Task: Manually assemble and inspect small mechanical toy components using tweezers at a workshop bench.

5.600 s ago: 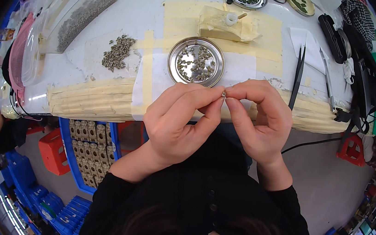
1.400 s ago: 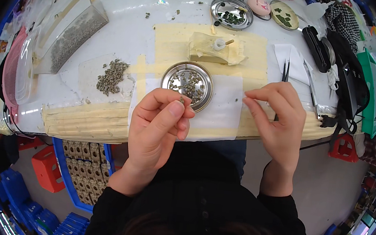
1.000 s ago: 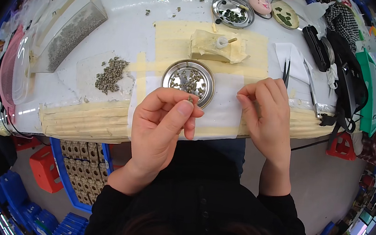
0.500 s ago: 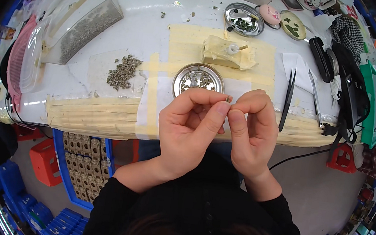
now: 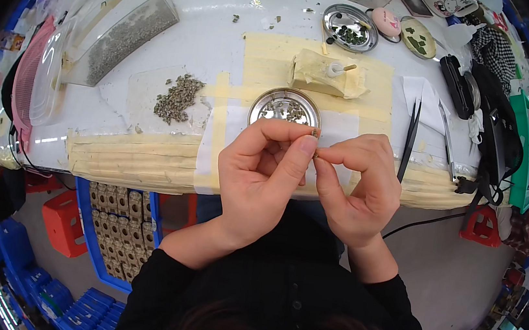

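My left hand (image 5: 256, 177) pinches a tiny greenish-brown piece (image 5: 315, 132) between thumb and forefinger. Beside it, the thumb and forefinger of my right hand (image 5: 363, 186) are pressed together; whatever they hold is too small to make out. Both hands hover at the table's front edge, over the near rim of a round metal dish (image 5: 255, 102) with small pieces in it. To the left lies a heap of small grey-brown pieces (image 5: 179, 98) on a clear sheet. Behind the dish stands a tape-covered block (image 5: 307, 72) holding a small white cup with a stick (image 5: 348, 68).
Black tweezers (image 5: 411, 139) and a long metal tool (image 5: 448, 140) lie at right by a white cloth (image 5: 423, 99). A clear bin of grey bits (image 5: 122, 41) leans at left. Farther back sits a metal dish of dark green pieces (image 5: 373, 40). Below left is a blue tray (image 5: 96, 253).
My right hand's fingertips have drawn slightly down and away from the left hand's, and that hand has turned a little. The left hand has moved slightly left, still pinching the small piece.
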Tool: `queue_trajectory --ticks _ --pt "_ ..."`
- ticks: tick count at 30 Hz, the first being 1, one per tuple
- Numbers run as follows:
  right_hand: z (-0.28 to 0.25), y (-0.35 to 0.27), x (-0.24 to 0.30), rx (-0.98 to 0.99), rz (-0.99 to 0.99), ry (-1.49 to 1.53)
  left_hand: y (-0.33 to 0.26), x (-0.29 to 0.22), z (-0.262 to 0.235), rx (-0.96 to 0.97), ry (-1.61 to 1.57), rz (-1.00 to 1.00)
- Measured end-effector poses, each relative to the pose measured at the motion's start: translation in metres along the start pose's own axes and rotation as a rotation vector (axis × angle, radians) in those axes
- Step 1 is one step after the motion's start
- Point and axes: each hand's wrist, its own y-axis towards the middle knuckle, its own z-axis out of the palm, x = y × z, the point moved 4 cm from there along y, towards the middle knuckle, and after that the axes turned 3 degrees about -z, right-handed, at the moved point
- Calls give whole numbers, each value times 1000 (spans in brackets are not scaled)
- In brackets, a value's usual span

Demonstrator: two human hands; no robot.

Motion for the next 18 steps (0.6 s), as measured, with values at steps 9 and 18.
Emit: queue_trajectory --ticks 9,18 --pt "3 0 -1 -30 -12 18 1 -2 0 10 -32 -19" --pt "6 -2 -3 -45 -30 7 1 1 -2 30 11 26"
